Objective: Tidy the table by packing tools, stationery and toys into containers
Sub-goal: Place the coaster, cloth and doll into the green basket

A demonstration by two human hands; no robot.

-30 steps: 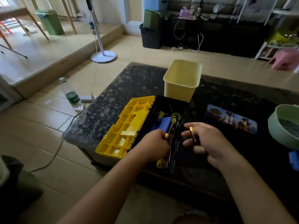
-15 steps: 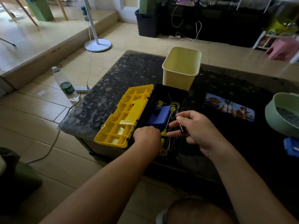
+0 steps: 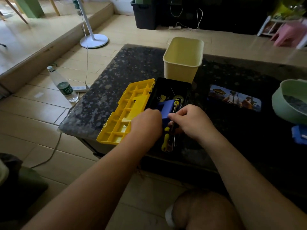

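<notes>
Over the open black toolbox, the right hand pinches a thin tool with curled fingers. The tool's long axis runs along the toolbox's length, so it likely only needs lowering. The left hand is curled against the blue block inside the toolbox; I cannot tell what it grips.
</notes>
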